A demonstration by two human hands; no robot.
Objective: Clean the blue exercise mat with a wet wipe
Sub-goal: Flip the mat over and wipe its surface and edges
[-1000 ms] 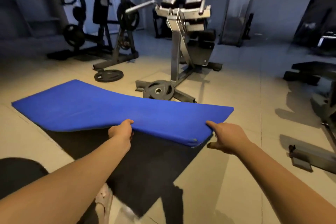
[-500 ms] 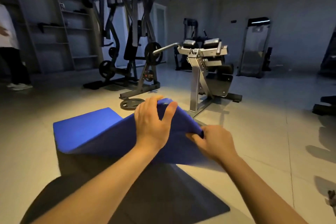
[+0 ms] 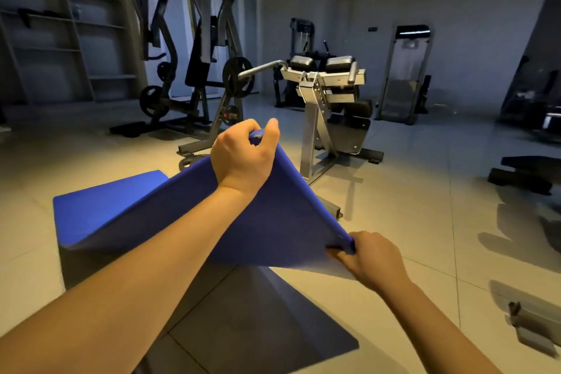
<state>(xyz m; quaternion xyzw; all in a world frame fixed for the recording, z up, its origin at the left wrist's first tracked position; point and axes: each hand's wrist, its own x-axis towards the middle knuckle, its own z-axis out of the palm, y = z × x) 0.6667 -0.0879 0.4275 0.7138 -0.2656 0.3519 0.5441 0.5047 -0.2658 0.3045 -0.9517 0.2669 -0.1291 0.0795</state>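
**A:** Nearest first. Right hand (image 3: 373, 258)?

**B:** Low and closest in. Pinches one corner of the mat (image 3: 282, 222) between thumb and curled fingers, forearm bare.

**A:** And the left hand (image 3: 243, 158)?

**B:** Higher and farther out. Grips the mat's other corner, fingers curled over the edge and thumb up beside them. Clenched firmly round it.

**A:** So where does that put the mat?

**B:** Up off the floor (image 3: 409, 206) at this end, stretched between both hands. Blue, with one edge taut from the right hand up to the left. Slopes down and away under the left forearm, then lies flat on the floor out to the left of that arm.

**A:** Anything below the hands?

**B:** A dark grey patch (image 3: 258, 328) on the pale tiles, its corner pointing right beneath the right forearm. Second mat or shadow, cannot tell.

**A:** Out to the right of the right hand?

**B:** A small grey metal piece (image 3: 534, 328) on the floor, near the picture's edge. Farther off, a low black bench (image 3: 525, 176).

**A:** And past the left hand?

**B:** Just beyond it, a silver machine (image 3: 315, 106) with black pads on top. Left of that, a dark rack (image 3: 206, 48) hung with plates. Farther left, shelves (image 3: 100, 48) along the wall. Against the back wall, right of the machine, a tall upright frame (image 3: 406, 70).
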